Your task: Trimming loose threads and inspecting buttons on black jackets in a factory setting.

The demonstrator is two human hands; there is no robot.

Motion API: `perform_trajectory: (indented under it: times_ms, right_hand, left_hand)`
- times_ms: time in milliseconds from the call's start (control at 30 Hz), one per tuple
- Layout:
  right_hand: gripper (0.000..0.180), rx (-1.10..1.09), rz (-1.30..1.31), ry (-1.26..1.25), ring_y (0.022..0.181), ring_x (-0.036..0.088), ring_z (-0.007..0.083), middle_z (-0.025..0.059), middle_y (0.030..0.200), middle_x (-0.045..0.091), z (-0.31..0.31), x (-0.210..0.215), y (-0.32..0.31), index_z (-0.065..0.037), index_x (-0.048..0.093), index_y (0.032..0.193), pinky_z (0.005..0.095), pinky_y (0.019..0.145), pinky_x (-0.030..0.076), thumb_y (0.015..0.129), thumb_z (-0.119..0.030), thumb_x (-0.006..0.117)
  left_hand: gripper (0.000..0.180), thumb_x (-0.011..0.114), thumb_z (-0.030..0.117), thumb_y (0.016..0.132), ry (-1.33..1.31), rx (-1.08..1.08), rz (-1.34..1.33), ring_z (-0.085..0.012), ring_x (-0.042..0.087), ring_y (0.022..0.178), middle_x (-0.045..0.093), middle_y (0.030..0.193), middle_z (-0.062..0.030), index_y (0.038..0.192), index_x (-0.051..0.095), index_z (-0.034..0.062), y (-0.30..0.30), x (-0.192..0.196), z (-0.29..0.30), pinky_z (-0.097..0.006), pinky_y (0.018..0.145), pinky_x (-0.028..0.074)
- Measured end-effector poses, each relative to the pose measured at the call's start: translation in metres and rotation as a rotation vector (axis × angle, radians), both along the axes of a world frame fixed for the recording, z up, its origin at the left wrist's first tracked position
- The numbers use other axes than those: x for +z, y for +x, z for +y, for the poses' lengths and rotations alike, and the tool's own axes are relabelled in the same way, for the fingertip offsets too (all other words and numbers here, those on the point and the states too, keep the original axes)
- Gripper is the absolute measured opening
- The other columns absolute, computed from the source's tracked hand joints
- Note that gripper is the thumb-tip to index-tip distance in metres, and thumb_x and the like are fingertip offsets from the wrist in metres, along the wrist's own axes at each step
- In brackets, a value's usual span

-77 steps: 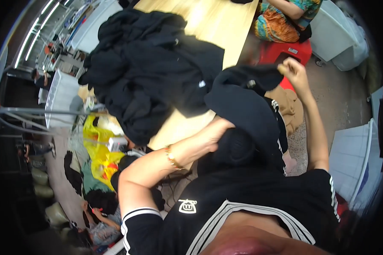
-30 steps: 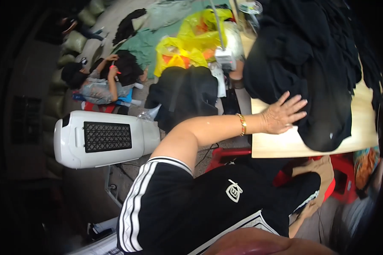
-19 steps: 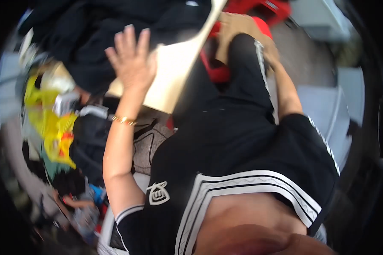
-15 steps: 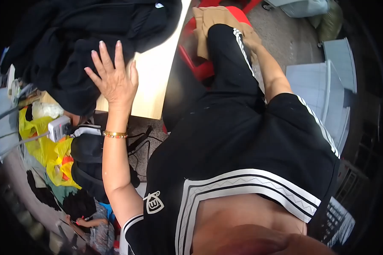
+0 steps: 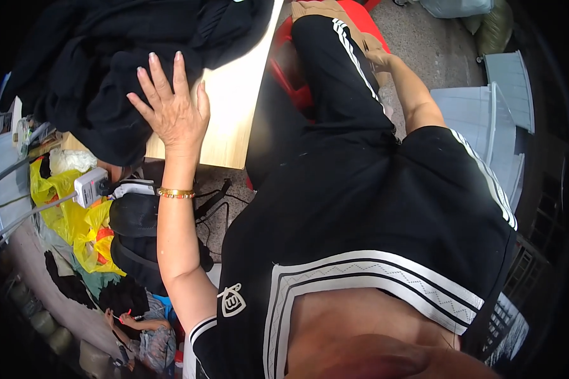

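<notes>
My left hand (image 5: 171, 107) lies flat with its fingers spread, on the edge of a pile of black clothes (image 5: 101, 57) and the light wooden table (image 5: 234, 107) under it. It holds nothing. A gold bracelet (image 5: 175, 192) circles that wrist. My right arm stretches down past my black striped trouser leg. My right hand (image 5: 378, 58) rests by the knee, close to a brown object (image 5: 322, 9) on a red stool (image 5: 294, 76). Its fingers are mostly hidden, so its grip is unclear.
Below the table edge lie a white power strip (image 5: 90, 184) with cables, yellow plastic bags (image 5: 76, 221) and a black bag (image 5: 136, 218). White plastic crates (image 5: 480, 114) stand on the concrete floor at the right. Another person (image 5: 139, 328) sits at the lower left.
The view has swung round a lot. My right hand, earlier raised with a black garment, is now down by my leg. My left hand stays spread on the pile's edge.
</notes>
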State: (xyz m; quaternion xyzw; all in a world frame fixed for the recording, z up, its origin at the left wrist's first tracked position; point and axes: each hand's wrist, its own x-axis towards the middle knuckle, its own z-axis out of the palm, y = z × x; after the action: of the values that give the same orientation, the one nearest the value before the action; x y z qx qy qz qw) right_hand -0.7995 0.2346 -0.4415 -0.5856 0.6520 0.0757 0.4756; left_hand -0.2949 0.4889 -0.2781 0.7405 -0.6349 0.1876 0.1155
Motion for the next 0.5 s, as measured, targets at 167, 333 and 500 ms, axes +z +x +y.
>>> perform_trajectory:
  times_ms: [167, 333, 500]
  right_hand:
    - [0.020, -0.137, -0.056, 0.355, 0.064, 0.050, 0.0218, 0.0059, 0.068, 0.047, -0.003, 0.034, 0.016, -0.008, 0.051, 0.076, 0.0410, 0.059, 0.044, 0.086, -0.025, 0.055]
    - [0.021, -0.082, -0.029, 0.458, 0.058, 0.049, 0.0176, 0.0010, 0.062, 0.044, -0.006, 0.043, 0.023, -0.012, 0.049, 0.070, 0.0364, 0.057, 0.043, 0.088, -0.023, 0.053]
    - [0.014, -0.070, -0.054, 0.487, 0.062, 0.058, 0.0231, 0.0087, 0.065, 0.056, -0.017, 0.036, 0.018, -0.005, 0.057, 0.075, 0.0380, 0.062, 0.048, 0.081, -0.018, 0.056]
  left_hand:
    - [0.063, 0.060, 0.042, 0.082, -0.012, -0.016, 0.041, -0.0327, 0.013, 0.144, 0.023, 0.155, -0.0129, 0.140, 0.044, 0.0248, -0.005, 0.000, -0.002, -0.054, 0.114, -0.003]
    - [0.063, 0.061, 0.041, 0.082, -0.007, -0.010, 0.069, -0.0323, 0.012, 0.144, 0.022, 0.155, -0.0125, 0.141, 0.044, 0.0248, -0.005, 0.000, 0.002, -0.053, 0.114, -0.003]
    - [0.062, 0.059, 0.044, 0.085, 0.016, 0.013, 0.059, -0.0313, 0.013, 0.144, 0.022, 0.155, -0.0109, 0.142, 0.043, 0.0264, -0.003, 0.001, 0.003, -0.053, 0.114, -0.004]
